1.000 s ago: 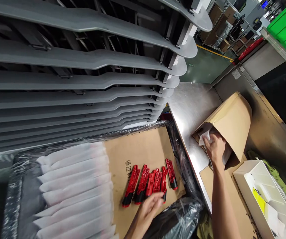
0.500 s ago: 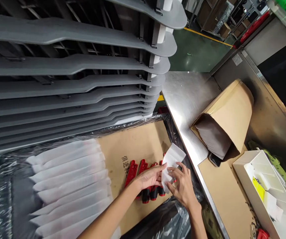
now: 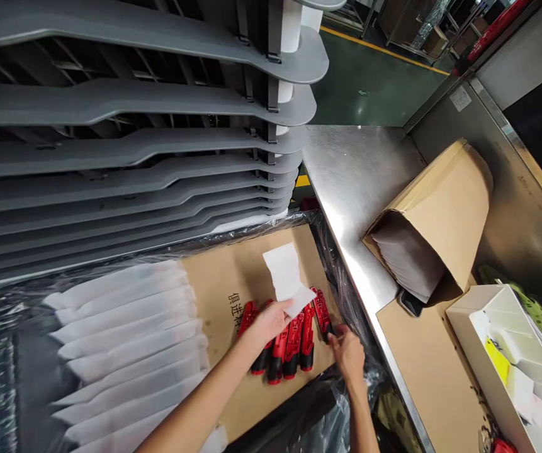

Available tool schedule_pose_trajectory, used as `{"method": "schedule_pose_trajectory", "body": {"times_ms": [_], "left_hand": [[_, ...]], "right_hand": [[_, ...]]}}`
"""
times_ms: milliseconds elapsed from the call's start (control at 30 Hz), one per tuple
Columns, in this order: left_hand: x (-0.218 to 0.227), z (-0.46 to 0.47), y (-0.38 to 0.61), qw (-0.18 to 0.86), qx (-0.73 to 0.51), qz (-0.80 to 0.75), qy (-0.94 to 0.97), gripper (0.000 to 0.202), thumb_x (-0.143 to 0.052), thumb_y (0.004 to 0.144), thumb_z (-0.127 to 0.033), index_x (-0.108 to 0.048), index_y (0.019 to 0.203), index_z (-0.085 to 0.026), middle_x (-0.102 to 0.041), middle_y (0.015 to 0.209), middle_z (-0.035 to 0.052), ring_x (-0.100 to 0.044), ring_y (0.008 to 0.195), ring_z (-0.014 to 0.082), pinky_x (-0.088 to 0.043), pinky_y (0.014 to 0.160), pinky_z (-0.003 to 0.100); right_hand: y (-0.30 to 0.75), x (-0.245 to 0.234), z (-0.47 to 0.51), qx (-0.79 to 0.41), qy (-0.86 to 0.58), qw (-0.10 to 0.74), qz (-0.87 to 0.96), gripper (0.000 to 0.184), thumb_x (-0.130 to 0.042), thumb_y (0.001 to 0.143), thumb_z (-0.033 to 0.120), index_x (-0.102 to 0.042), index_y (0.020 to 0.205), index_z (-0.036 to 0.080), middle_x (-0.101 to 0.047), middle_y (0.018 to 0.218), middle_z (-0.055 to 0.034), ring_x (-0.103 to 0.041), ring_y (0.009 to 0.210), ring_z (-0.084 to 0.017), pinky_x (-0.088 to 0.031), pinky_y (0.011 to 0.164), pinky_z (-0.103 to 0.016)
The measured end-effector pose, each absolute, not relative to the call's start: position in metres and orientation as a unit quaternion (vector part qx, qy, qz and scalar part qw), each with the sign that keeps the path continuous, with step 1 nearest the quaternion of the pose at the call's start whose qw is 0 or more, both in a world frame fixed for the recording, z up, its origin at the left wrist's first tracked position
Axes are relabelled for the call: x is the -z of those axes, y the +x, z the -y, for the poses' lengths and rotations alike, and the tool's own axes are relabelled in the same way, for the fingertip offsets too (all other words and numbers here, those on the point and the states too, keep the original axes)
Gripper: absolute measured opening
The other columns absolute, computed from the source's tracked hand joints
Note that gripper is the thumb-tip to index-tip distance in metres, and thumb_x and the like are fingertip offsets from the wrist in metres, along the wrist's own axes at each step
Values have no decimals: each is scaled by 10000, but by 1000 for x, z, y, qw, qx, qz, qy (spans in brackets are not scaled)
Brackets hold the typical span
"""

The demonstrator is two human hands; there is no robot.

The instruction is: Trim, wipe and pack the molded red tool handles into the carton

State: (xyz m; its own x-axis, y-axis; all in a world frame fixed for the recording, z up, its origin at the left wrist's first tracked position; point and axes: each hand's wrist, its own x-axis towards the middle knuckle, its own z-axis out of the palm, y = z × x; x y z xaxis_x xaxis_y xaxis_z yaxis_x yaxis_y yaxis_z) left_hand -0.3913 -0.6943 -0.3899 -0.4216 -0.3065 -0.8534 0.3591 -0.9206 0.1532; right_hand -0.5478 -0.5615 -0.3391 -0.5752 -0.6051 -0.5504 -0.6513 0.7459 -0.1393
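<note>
1. We see the rightmost red-and-black molded housing (image 3: 321, 314) lying bare on the cardboard sheet (image 3: 233, 270); the right hand (image 3: 349, 355) has its fingertips at the black end, though we cannot tell whether that grip is firm.
2. The left hand (image 3: 274, 321) pinches a white paper sleeve (image 3: 284, 270) above the neighboring housings (image 3: 293, 343).
3. We judge the work partly done: a row of filled translucent sleeves (image 3: 133, 327) lies at left, while the red housings remain uncovered.
4. More sleeves (image 3: 407, 261) sit inside the cardboard box (image 3: 450, 214) on the steel tabletop (image 3: 346, 170).
5. Compared with half a second ago, we note the right hand has left the sleeve for the housing.
</note>
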Motion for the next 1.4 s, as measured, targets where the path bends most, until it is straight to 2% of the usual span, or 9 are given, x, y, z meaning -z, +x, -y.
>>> {"method": "schedule_pose_trajectory", "body": {"times_ms": [100, 200, 333, 467, 733, 900, 1100, 1267, 1400], "left_hand": [[396, 701, -402, 224, 822, -51, 521, 160, -577, 926, -102, -642, 1072, -102, -728, 910, 41, -696, 768, 123, -586, 748, 272], [397, 704, -408, 233, 811, -60, 533, 146, -590, 936, -154, -646, 1062, -107, -716, 974, 52, -694, 823, 141, -591, 767, 308], [397, 708, -417, 253, 795, -53, 548, 143, -609, 932, -193, -651, 1044, -116, -707, 1001, 49, -690, 851, 149, -590, 783, 329], [397, 707, -429, 274, 786, -39, 552, 86, -618, 923, -170, -656, 967, -106, -711, 914, 25, -685, 782, 128, -585, 759, 305], [383, 695, -431, 300, 801, 11, 518, 105, -762, 803, -184, -679, 809, -120, -771, 827, 81, -727, 763, 177, -562, 843, 313], [376, 691, -425, 299, 813, 46, 497, 158, -796, 771, -225, -693, 810, -112, -773, 806, 88, -725, 748, 193, -567, 783, 298], [375, 685, -422, 277, 839, 54, 466, 148, -800, 765, -225, -701, 824, -133, -775, 849, 66, -715, 745, 166, -565, 723, 246], [371, 669, -420, 248, 862, 34, 440, 181, -799, 770, -229, -683, 873, -135, -771, 862, 81, -721, 752, 179, -574, 710, 266], [363, 648, -424, 240, 877, 7, 417, 248, -817, 752, -278, -662, 891, -143, -763, 896, 76, -709, 716, 171, -554, 642, 257]], "right_hand": [[-536, 366, 558, -88, -335, 274, -897, 405, -560, 901, 363, -619, 1201, 97, -714, 1012, -234, -703, 967, -364, -524, 796, -453], [-532, 374, 555, -101, -327, 264, -902, 378, -523, 924, 382, -646, 1157, 111, -720, 997, -227, -708, 959, -358, -529, 771, -434], [-537, 351, 540, -91, -314, 265, -907, 433, -450, 953, 483, -645, 1191, 178, -743, 976, -168, -724, 911, -323, -537, 727, -394], [-531, 315, 522, -58, -324, 239, -914, 511, -416, 941, 573, -634, 1227, 211, -740, 1014, -144, -713, 942, -319, -534, 729, -382], [-520, 288, 533, -85, -308, 208, -924, 429, -480, 926, 513, -657, 1179, 213, -720, 1043, -146, -701, 934, -330, -532, 732, -405], [-517, 290, 528, -97, -346, 191, -913, 410, -507, 918, 508, -667, 1158, 216, -721, 1039, -148, -698, 932, -326, -539, 707, -395], [-517, 293, 516, -67, -400, 195, -893, 369, -556, 896, 472, -677, 1160, 244, -723, 1054, -118, -676, 1006, -315, -553, 765, -387], [-515, 289, 520, -58, -361, 173, -914, 454, -511, 902, 537, -666, 1190, 222, -711, 1098, -152, -690, 973, -331, -548, 732, -393], [-507, 289, 528, -29, -377, 154, -913, 562, -499, 889, 584, -586, 1289, 200, -716, 990, -139, -700, 876, -318, -520, 663, -381]]}}
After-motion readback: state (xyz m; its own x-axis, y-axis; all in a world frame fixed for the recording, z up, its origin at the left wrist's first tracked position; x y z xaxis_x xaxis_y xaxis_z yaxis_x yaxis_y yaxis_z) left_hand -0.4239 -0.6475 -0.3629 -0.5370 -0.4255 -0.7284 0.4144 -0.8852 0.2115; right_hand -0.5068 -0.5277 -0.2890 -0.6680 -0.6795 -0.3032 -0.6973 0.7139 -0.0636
